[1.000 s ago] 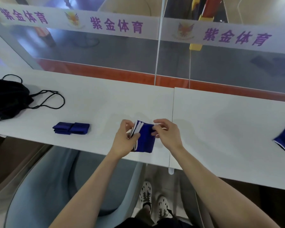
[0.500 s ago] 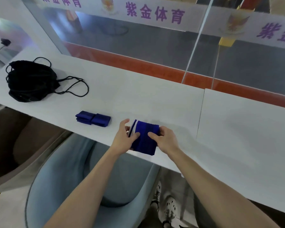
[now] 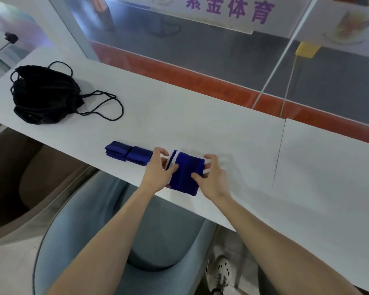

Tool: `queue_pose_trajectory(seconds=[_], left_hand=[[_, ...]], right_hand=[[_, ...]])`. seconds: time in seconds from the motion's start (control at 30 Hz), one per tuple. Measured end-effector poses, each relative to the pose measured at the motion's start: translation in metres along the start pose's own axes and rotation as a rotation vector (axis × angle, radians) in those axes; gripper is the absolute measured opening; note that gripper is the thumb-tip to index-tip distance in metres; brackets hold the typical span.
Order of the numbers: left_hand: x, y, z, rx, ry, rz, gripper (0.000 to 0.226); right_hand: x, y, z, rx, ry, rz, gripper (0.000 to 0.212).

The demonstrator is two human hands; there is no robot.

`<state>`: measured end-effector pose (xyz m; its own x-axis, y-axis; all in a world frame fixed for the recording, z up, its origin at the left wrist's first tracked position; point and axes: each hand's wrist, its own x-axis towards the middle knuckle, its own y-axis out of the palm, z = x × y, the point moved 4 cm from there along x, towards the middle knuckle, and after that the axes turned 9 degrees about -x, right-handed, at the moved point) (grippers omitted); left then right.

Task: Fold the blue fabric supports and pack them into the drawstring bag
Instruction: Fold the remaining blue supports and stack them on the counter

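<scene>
Standing at the white counter [image 3: 200,116], the person holds a folded blue support [image 3: 185,173] between both hands at the near edge. The left hand [image 3: 158,171] grips its left end, thumb laid across the top by the white stripe and the other fingers curled around the far side, so that hand is closed on the cloth. The right hand [image 3: 211,177] takes the right end, thumb pressing on the top face and the fingers [image 3: 211,158] curved over the far right corner, closed on the cloth as well. The support lies flat on the counter with its near corner hanging just past the edge. Just to its left, touching or nearly touching the left hand, sits a second support [image 3: 128,153], already folded into a small stack. Well apart from both, toward the far left of the counter, the black bag [image 3: 45,99] lies slumped with its cords [image 3: 107,107] looped out to the right on the surface; whether its mouth is open I cannot tell. A grey-blue chair [image 3: 94,220] stands below the counter under the arms, and one white shoe [image 3: 221,271] shows on the floor. A glass panel [image 3: 200,60] with purple lettering runs along the far side.
</scene>
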<state>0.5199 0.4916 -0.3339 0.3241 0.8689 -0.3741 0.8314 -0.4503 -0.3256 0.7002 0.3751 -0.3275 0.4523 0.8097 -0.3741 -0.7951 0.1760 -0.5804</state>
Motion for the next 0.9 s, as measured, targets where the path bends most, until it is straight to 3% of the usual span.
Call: queue_pose_trajectory(seconds=[0.1, 0.2, 0.33, 0.47, 0.7, 0.9], left_hand=[[0.014, 0.003, 0.030, 0.186, -0.015, 0.029, 0.033], [0.013, 0.011, 0.054, 0.372, 0.001, 0.110, 0.048], [-0.011, 0.015, 0.057, 0.618, 0.246, -0.051, 0.056], [-0.036, 0.038, 0.070, 0.884, 0.510, 0.115, 0.055], [-0.011, 0.021, 0.067, 0.999, 0.466, 0.141, 0.068], [-0.028, 0.038, 0.030, 1.105, 0.334, 0.220, 0.048]], right_hand=[[0.004, 0.032, -0.017, -0.400, -0.152, 0.092, 0.061], [-0.007, 0.051, -0.033, -0.691, -0.341, 0.141, 0.052], [-0.022, 0.062, -0.049, -0.764, -0.391, 0.188, 0.061], [-0.018, 0.073, -0.037, -0.711, -0.353, 0.301, 0.072], [-0.010, 0.054, -0.029, -0.879, -0.366, 0.294, 0.054], [-0.039, -0.011, -0.071, -0.987, -0.218, 0.348, 0.038]])
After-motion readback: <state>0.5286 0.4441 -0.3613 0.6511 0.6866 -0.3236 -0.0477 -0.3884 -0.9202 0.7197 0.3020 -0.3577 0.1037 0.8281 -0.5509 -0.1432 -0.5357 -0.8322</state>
